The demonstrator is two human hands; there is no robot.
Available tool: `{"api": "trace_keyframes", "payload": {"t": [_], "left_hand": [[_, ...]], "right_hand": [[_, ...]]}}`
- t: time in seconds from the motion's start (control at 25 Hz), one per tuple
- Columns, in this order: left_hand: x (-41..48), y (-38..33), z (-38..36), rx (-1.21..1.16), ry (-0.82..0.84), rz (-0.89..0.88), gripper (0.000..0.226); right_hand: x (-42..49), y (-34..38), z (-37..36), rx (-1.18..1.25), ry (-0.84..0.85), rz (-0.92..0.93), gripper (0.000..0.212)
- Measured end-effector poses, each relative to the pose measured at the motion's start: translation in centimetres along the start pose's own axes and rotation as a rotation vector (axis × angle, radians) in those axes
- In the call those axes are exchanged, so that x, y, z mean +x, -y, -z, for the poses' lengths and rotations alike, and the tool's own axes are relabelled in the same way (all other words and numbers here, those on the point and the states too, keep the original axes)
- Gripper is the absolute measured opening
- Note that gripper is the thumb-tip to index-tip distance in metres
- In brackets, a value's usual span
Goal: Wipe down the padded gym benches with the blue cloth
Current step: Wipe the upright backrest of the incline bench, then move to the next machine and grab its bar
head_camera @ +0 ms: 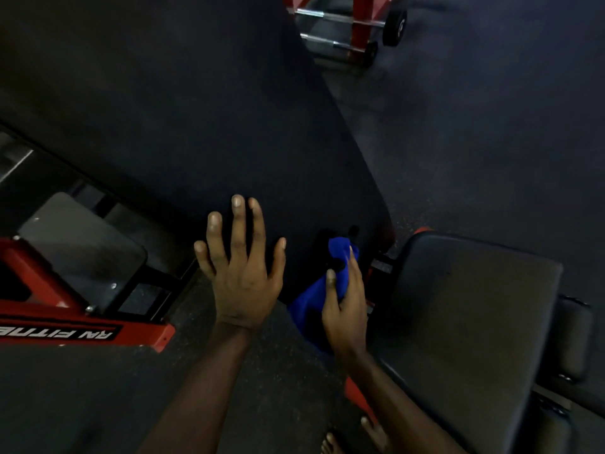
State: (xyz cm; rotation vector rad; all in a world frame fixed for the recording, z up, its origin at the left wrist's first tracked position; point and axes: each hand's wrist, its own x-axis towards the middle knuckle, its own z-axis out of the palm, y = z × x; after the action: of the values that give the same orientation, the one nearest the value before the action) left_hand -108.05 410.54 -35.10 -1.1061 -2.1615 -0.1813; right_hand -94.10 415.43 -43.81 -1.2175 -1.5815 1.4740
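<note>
Dark padded bench (196,109) standing on a speckled rubber floor (491,126); a blue cloth (311,303) lies against the pad's lower end.

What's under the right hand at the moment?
The blue cloth, bunched in the right hand at the lower end of the back pad. The surface beneath the cloth is hidden.

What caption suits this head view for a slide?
Left hand spread over the dark bench pad, right hand gripping the blue cloth near its edge.
</note>
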Motion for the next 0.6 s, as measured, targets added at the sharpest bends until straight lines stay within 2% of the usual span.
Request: {"api": "trace_keyframes", "payload": {"t": [0.12, 0.24, 0.44, 0.6], "left_hand": [[0.0, -0.1, 2.1, -0.106, 0.147, -0.001, 0.068], [0.9, 0.7, 5.1, -0.254, 0.249, -0.034, 0.063], [6.8, 3.1, 10.5, -0.481, 0.326, -0.098, 0.051], [13.3, 5.2, 15.2, -0.543, 0.279, -0.118, 0.044]], "right_hand": [[2.6, 2.9, 1.9, -0.040, -0.020, 0.020, 0.059], [4.6, 7.3, 3.7, -0.081, 0.013, 0.022, 0.060], [5.7, 16.5, 6.0, -0.065, 0.080, 0.118, 0.028], [6.1, 25.4, 7.1, -0.061, 0.120, 0.207, 0.026]]}}
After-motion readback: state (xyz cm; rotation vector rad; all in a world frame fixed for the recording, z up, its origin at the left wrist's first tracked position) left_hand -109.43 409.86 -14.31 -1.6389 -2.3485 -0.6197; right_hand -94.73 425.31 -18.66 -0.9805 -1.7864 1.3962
